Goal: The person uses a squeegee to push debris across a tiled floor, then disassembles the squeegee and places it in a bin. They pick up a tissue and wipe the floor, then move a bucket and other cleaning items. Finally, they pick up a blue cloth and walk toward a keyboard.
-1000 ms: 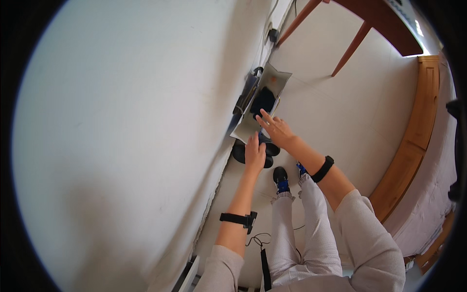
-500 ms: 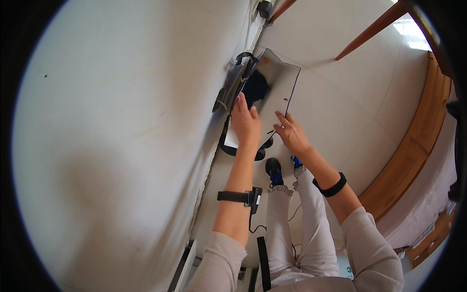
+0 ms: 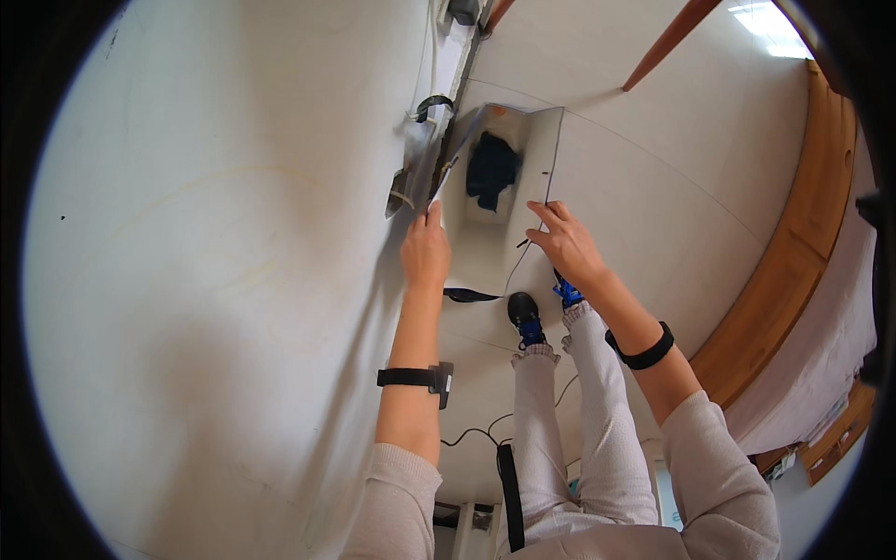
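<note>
A paper bag (image 3: 476,250) with a pale inside and a dark thin rim stands spread apart on the floor against the wall. A dark navy cloth (image 3: 492,170) lies crumpled at its bottom. My left hand (image 3: 427,247) grips the bag's left rim, fingers pointing away from me. On the opposite side, my right hand (image 3: 567,243) pinches the right rim between thumb and fingers, beside a short black tab. Each forearm wears a black strap.
White wall (image 3: 205,280) fills the left side, with cables (image 3: 434,56) along its base. A reddish wooden leg (image 3: 667,47) stands far right of the bag. A wooden bed frame (image 3: 793,243) runs along the right. My shoes (image 3: 525,315) are just below the bag.
My left hand has moved left with the bag's left rim, so the mouth is wider and more of the dark cloth shows. My right hand stays at the right rim.
</note>
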Action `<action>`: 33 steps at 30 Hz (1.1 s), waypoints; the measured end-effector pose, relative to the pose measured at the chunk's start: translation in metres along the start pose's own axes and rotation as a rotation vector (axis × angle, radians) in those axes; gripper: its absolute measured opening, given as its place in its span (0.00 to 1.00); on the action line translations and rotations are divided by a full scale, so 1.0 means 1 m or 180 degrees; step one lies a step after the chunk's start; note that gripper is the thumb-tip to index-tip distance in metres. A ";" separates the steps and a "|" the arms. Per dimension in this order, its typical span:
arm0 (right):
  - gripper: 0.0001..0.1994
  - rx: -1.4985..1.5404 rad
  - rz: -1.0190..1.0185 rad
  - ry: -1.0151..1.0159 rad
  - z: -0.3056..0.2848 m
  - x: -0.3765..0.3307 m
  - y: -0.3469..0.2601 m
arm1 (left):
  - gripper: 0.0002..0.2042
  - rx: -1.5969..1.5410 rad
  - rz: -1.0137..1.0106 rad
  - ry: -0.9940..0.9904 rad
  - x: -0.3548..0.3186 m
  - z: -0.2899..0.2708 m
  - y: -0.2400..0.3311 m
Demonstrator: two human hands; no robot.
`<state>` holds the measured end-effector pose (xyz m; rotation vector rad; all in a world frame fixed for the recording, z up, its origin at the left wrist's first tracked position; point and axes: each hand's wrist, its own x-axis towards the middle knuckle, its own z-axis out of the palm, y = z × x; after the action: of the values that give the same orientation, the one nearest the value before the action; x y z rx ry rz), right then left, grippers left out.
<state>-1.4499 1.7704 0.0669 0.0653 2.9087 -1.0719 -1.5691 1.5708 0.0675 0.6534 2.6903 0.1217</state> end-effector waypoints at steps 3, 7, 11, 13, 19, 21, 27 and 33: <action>0.08 -0.0107 0.0075 -0.0045 -0.010 -0.008 0.002 | 0.17 -0.0447 0.0047 0.0012 0.007 -0.013 0.008; 0.07 -0.1065 0.0480 -0.0500 -0.040 -0.018 -0.007 | 0.16 -0.0960 0.0361 0.0362 0.003 -0.036 0.021; 0.09 -0.2302 0.0597 -0.2110 -0.039 -0.006 -0.053 | 0.15 -0.0626 0.0921 0.0347 -0.021 -0.061 0.061; 0.10 -0.1412 0.0800 -0.2647 -0.040 0.016 -0.071 | 0.14 -0.0406 0.1131 0.0381 -0.038 -0.073 0.077; 0.20 -0.0678 0.2390 -0.1783 0.060 0.041 -0.022 | 0.17 -0.0379 0.1393 0.0448 -0.069 -0.130 0.115; 0.19 -0.0332 0.2950 -0.1057 0.074 0.048 -0.010 | 0.19 -0.0464 0.1524 0.0492 -0.079 -0.149 0.125; 0.12 -0.0240 0.2669 -0.0102 0.052 0.031 0.012 | 0.20 -0.0832 0.1238 0.0419 -0.104 -0.188 0.130; 0.10 -0.0379 0.2235 -0.1274 -0.031 0.032 -0.062 | 0.20 -0.0918 0.0849 0.0255 -0.086 -0.174 0.120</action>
<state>-1.4854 1.7449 0.1290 0.7123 2.2848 -0.6832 -1.5117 1.6384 0.2781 0.9245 2.5728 0.6041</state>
